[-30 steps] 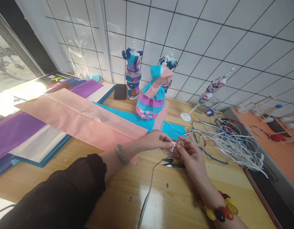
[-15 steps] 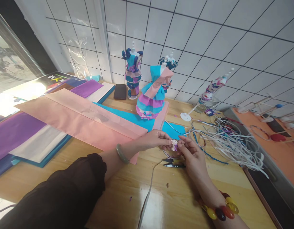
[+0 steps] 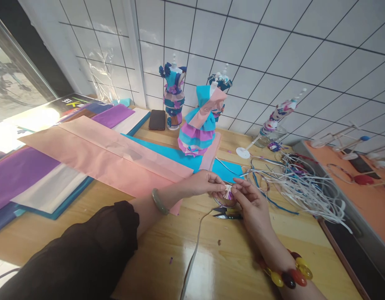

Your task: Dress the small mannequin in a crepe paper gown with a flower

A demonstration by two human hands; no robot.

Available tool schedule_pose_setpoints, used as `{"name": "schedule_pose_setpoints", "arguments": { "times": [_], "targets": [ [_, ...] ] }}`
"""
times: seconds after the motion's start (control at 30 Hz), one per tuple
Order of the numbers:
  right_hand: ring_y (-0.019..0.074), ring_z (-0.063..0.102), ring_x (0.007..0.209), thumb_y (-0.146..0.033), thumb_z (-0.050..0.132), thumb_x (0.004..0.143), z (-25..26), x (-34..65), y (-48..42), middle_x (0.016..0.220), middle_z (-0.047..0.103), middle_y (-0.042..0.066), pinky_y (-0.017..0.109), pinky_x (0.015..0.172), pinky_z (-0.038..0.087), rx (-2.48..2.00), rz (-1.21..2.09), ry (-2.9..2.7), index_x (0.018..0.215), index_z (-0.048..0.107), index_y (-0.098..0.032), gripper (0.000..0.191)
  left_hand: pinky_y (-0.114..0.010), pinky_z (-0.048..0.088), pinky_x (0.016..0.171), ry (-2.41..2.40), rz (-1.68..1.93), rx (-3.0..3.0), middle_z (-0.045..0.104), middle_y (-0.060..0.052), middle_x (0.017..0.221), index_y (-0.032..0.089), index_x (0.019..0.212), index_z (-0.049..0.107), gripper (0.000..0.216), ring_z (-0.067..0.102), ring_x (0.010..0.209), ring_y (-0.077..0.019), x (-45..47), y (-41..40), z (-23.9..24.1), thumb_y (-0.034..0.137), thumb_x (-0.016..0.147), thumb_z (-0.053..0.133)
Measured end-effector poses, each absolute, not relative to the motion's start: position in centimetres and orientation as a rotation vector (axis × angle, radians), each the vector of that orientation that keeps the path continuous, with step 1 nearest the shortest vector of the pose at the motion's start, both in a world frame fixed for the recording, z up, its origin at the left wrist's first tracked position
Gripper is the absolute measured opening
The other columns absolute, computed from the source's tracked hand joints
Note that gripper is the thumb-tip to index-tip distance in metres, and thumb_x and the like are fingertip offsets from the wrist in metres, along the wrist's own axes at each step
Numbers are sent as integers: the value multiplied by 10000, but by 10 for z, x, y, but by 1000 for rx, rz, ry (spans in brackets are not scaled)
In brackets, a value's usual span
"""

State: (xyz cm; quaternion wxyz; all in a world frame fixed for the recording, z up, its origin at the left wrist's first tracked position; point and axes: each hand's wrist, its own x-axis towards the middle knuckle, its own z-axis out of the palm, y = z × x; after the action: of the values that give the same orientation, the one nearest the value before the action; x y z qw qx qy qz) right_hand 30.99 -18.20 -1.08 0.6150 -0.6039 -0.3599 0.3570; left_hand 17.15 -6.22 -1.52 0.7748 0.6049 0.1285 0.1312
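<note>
My left hand and my right hand meet over the wooden table, both pinching a small folded paper fan piece in pale pink and purple. A green bangle sits on my left wrist, a bracelet of coloured beads on my right. Just below the hands lie small black snips. A white ribbon strand runs from under the hands toward me.
Pink paper sheets, purple, white and blue sheets lie at the left. A mannequin in a blue-pink paper dress, two more dressed mannequins, a phone stand behind. A ribbon tangle lies at the right, an orange tray beyond.
The fingers have shifted slightly around the small paper fan, which has turned a little. The arms stay where they were.
</note>
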Motion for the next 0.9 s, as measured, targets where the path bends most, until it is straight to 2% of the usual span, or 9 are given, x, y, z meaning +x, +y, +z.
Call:
{"name": "schedule_pose_setpoints", "arguments": {
  "times": [0.33,0.53,0.9],
  "targets": [
    [164,579,725,-346,735,679,-9,309,-181,786,622,5,328,685,481,-1410,809,-820,943,650,-266,289,-271,491,659,332,231,1263,678,-92,851,104,892,607,454,646,686,-130,171,-64,-9,468,645,719],
    [156,588,710,-361,730,676,-8,307,-181,783,631,10,314,677,490,-1447,781,-850,964,639,-244,323,-262,491,644,335,223,1266,674,-69,776,105,852,604,442,647,660,-129,171,-64,-11,480,645,713],
    [147,595,679,-358,747,652,-7,309,-181,789,633,16,287,626,486,-1427,758,-757,944,650,-223,336,-278,504,665,367,316,1239,680,-88,825,100,868,613,426,640,679,-125,173,-62,-15,448,650,724]
  ]
}}
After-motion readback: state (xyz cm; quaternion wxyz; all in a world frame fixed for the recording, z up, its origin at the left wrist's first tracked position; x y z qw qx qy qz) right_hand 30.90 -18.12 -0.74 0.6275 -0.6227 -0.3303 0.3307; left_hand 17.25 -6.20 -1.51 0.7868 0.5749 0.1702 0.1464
